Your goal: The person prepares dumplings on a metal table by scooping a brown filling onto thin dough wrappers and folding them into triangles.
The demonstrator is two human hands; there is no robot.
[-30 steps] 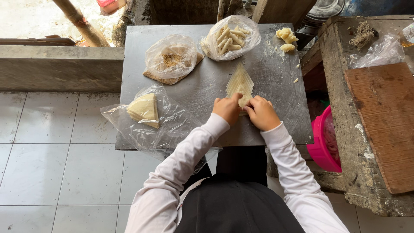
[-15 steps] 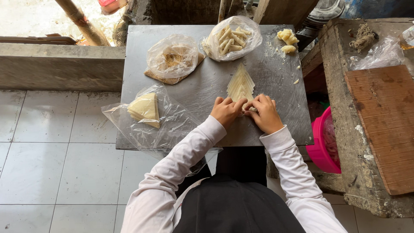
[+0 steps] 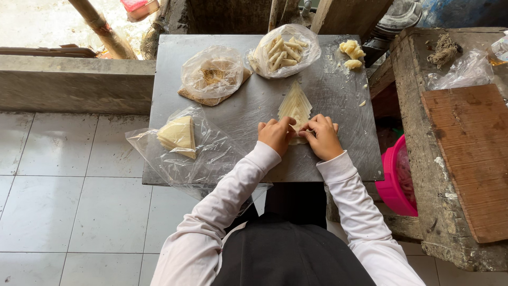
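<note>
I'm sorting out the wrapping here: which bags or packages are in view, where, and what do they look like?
Clear bag with brownish filling, back left of the metal table.
Clear bag of rolls, pale sticks, back centre.
Flat clear bag holding pale wrappers, left edge.
Crumpled clear bag, wooden bench, right.
No labels, signs or screens.

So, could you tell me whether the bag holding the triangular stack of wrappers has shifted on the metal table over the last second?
No. The bag still overhangs the table's left edge, as before.
</note>
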